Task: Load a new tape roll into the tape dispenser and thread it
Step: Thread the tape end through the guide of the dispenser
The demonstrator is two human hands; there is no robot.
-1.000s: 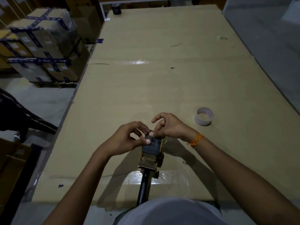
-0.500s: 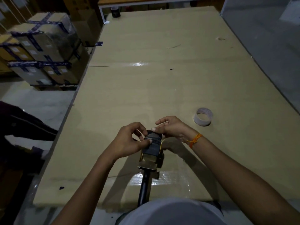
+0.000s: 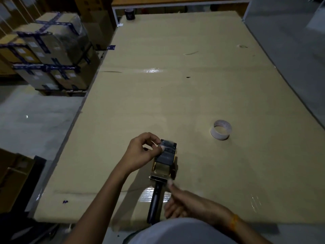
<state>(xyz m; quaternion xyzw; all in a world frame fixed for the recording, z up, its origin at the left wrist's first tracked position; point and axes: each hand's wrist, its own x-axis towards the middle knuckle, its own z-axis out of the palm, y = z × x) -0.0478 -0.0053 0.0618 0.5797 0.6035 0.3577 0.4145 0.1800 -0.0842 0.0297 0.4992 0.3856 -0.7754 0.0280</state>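
Right hand (image 3: 191, 203): withdrawn from the dispenser's front end since the earlier frame, now blurred near the black handle, fingers loosely curled, grip on anything not determinable. Left hand (image 3: 142, 152): thumb and forefinger pinched together on the tape end at the front of the tape dispenser (image 3: 164, 162). Dispenser: lying on the cardboard-covered worktop (image 3: 175, 95), handle toward the person, dark tape roll (image 3: 168, 149) seated in its frame. Empty tape core (image 3: 221, 129): standing on the worktop, well apart to the right. Stacked taped cartons (image 3: 47, 51): on the floor, left of the worktop.
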